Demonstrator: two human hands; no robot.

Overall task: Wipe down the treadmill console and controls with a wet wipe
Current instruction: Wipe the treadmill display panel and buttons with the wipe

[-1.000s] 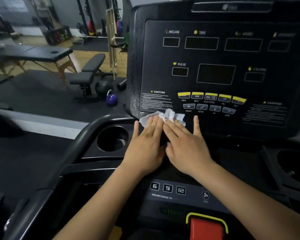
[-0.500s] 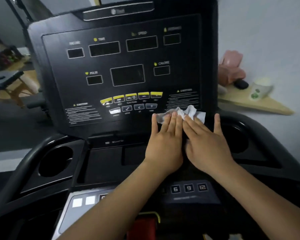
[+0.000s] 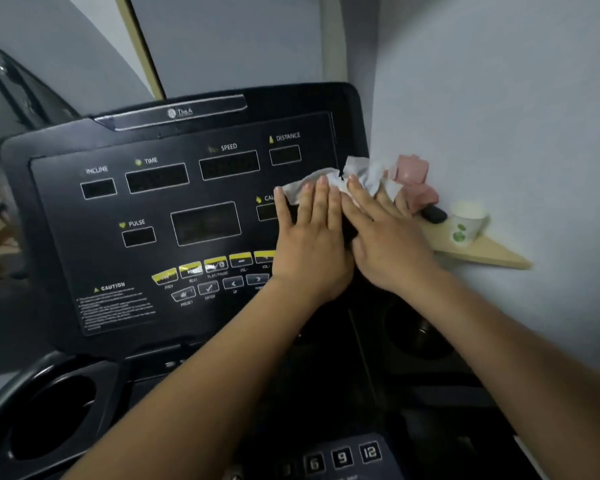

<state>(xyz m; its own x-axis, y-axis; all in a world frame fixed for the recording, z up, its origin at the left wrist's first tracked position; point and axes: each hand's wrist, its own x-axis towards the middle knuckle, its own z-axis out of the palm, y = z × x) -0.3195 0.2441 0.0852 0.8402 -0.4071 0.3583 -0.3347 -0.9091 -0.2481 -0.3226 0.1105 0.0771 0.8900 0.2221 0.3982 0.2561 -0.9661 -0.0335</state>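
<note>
The black treadmill console (image 3: 187,220) fills the middle of the head view, with dark display windows and a row of yellow control buttons (image 3: 215,265) below them. A crumpled white wet wipe (image 3: 364,174) lies on the console's upper right edge, beside the DISTANCE window. My left hand (image 3: 312,237) and my right hand (image 3: 385,240) lie flat side by side, fingers pressing the wipe against the panel. The hands hide the wipe's lower part and the console's right side.
A wooden corner shelf (image 3: 482,251) on the grey wall just right of the console carries a paper cup (image 3: 465,223), a pink object (image 3: 413,178) and a small dark item (image 3: 433,213). Cup holders sit lower left (image 3: 49,417) and lower right (image 3: 420,334). Incline keys (image 3: 342,457) are below.
Both hands slid the wipe from the console's lower left along the bottom to the right, then up to its upper right edge. The view swung right and up.
</note>
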